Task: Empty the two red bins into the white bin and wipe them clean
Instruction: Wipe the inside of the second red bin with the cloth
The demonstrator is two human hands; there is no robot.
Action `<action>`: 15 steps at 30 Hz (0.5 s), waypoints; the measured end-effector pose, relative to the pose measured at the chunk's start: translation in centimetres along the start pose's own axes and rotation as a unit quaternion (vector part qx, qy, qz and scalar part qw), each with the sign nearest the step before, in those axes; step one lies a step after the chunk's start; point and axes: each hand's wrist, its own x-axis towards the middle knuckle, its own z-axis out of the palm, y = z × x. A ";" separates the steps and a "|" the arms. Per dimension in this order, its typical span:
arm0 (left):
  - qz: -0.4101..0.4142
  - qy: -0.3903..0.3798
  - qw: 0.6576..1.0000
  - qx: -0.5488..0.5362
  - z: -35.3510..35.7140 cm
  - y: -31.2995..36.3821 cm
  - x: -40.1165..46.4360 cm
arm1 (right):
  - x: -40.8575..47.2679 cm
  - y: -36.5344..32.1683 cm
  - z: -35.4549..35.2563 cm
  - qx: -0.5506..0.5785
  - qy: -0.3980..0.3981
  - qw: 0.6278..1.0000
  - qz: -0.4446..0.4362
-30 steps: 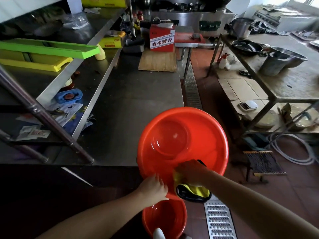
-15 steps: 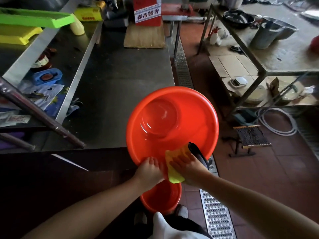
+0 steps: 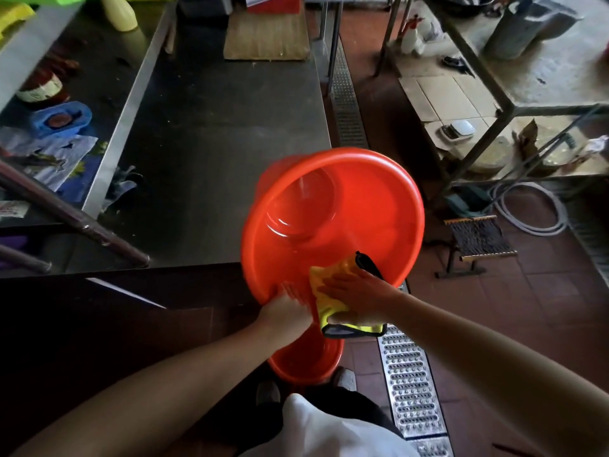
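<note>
A large red bin (image 3: 362, 206) is tilted toward me at the steel counter's near corner, its inside showing. My left hand (image 3: 285, 313) grips its near rim, fingers curled inside the bin. My right hand (image 3: 357, 296) presses a yellow cloth with black edging (image 3: 324, 288) flat against the bin's near inner wall and rim. A second red bin (image 3: 306, 362) sits on the floor below, mostly hidden by my hands and the upper bin. The white bin is not in view.
The steel counter (image 3: 227, 143) stretches ahead with a wooden board (image 3: 267, 37) at its far end. A shelf of clutter (image 3: 59, 117) runs along the left. A metal floor drain (image 3: 412, 390) passes on my right; a small stool (image 3: 478, 242) and a metal-framed table (image 3: 527, 103) stand further right.
My right hand slid the cloth up from the bin's outer rim onto the inner wall, then slightly right. The camera tipped downward and the bin tilted a little more.
</note>
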 end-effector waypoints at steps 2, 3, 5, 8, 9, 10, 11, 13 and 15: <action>-0.019 0.009 1.000 0.001 0.0 0.0 0.0 | 0.7 0.2 -0.3 0.028 0.003 1.000 0.004; -0.024 0.015 1.000 -0.004 -0.2 0.0 0.1 | 0.9 0.3 -0.7 0.036 0.014 0.999 -0.003; -0.021 0.031 0.999 -0.021 -0.4 0.0 0.3 | 1.2 0.1 -1.3 0.043 0.066 0.997 0.001; -0.007 0.029 0.999 -0.028 -0.3 0.2 0.9 | 1.4 -1.4 -1.3 0.115 0.106 0.980 0.121; -0.010 0.032 0.999 -0.027 -0.2 0.3 1.1 | 1.4 -2.0 -1.0 0.161 0.079 0.970 0.167; -0.020 0.034 0.999 -0.026 -0.2 0.4 1.2 | 1.5 -2.4 -0.7 0.182 0.052 0.963 0.193; -0.031 0.034 0.999 -0.025 -0.3 0.6 1.2 | 1.6 -2.6 -0.4 0.166 0.034 0.966 0.197; -0.035 0.025 0.999 -0.024 -0.4 0.9 1.3 | 2.0 -2.5 -0.1 0.134 0.002 0.973 0.187; -0.034 0.027 0.999 -0.015 -0.4 1.0 1.4 | 2.8 -1.8 0.0 0.132 -0.016 0.976 0.175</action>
